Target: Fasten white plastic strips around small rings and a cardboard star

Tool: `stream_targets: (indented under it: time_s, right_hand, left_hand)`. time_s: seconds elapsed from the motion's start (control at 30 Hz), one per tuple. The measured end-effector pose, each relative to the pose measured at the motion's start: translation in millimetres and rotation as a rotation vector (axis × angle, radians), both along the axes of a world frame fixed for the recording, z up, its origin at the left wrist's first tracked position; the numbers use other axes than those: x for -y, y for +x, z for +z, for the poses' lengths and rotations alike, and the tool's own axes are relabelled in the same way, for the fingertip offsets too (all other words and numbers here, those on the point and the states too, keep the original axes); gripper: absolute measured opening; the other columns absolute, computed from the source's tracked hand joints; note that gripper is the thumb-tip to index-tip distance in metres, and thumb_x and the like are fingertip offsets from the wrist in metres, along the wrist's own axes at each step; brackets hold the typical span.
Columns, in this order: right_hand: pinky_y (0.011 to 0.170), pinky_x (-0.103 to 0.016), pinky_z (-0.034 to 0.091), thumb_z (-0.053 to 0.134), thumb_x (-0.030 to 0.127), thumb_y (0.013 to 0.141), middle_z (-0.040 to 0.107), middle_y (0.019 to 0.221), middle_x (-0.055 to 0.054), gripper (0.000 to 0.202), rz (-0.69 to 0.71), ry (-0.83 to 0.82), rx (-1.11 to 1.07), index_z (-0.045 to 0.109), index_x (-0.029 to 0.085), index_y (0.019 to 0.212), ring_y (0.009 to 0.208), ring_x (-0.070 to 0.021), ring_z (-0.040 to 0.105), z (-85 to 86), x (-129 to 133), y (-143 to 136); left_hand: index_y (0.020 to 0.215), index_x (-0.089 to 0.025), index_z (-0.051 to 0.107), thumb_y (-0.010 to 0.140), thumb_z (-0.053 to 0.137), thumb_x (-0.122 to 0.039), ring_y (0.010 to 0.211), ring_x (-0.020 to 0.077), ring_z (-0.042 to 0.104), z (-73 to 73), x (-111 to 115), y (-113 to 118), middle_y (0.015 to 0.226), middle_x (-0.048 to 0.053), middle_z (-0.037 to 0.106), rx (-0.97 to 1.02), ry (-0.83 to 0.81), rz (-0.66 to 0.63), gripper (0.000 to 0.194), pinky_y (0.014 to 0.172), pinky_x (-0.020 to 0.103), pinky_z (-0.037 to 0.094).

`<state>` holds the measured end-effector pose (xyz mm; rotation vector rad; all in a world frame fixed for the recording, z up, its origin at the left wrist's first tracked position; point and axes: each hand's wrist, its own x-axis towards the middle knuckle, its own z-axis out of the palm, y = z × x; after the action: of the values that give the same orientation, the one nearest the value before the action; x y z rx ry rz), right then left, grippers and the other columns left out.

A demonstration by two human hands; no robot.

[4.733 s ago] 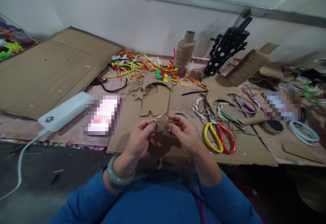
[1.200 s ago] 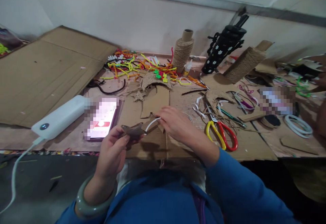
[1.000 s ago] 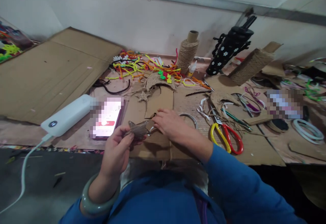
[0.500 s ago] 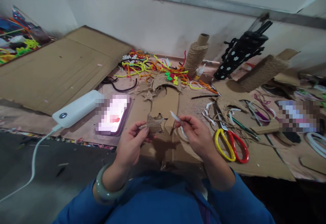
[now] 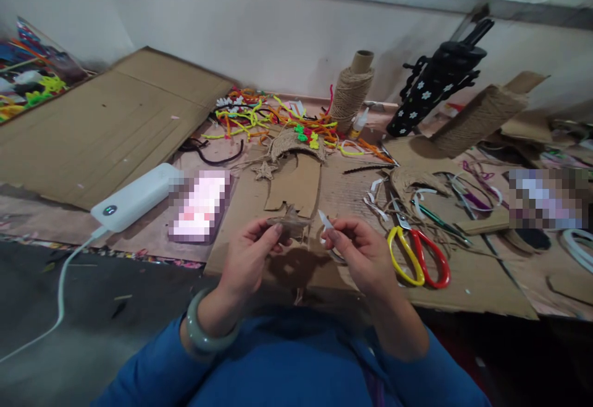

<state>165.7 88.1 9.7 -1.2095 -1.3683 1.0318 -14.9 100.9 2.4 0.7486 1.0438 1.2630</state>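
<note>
My left hand (image 5: 250, 252) is closed on a brown star-shaped cardboard piece (image 5: 293, 226), pinched between thumb and fingers and tilted above the cardboard mat. To its right, my right hand (image 5: 364, 255) pinches a thin white strip (image 5: 325, 218) whose pointed end sticks up. Strip and star are apart. Just beyond them lies a cut cardboard piece (image 5: 296, 186) with a notched near edge. A twine-wrapped crescent (image 5: 290, 142) with bright green, red and yellow bits sits behind it, and a small twine-wrapped star (image 5: 264, 171) is beside that.
Scissors (image 5: 417, 252) with yellow and red handles lie right of my right hand. Left are a phone (image 5: 199, 206) and a white power bank (image 5: 139, 197) with a cable. Twine rolls (image 5: 352, 95), a glue bottle (image 5: 359, 124) and colourful pipe cleaners (image 5: 250, 120) stand or lie behind.
The cardboard star has tipped flatter and come slightly nearer to me and to the right. My right hand, with the white strip, has shifted a little right and down.
</note>
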Motion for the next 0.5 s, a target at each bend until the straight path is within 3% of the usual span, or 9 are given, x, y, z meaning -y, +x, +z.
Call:
stream_targets:
  time_s: [0.2,0.5]
  right_hand:
    - [0.068,-0.028,0.048,0.061,0.033,0.083,0.066,0.071,0.0,0.013,-0.023,-0.022,-0.031,0.062,0.022,0.078,0.069,-0.0142,0.062,2.4,5,0]
    - [0.074,-0.033,0.051,0.066,0.038,0.079,0.068,0.089,-0.005,0.015,-0.109,-0.025,-0.119,0.064,0.022,0.078,0.085,-0.0194,0.063,-5.1,3,-3]
  left_hand:
    - [0.08,-0.016,0.06,0.061,0.079,-0.028,0.058,0.0143,0.069,11.3,0,5,0.07,0.001,0.072,0.114,-0.103,-0.002,0.03,0.055,0.023,0.051]
    - [0.079,-0.02,0.048,0.064,0.072,-0.023,0.07,0.0186,0.073,15.5,0,5,0.074,0.001,0.074,0.225,-0.114,-0.066,0.029,0.06,0.024,0.053]
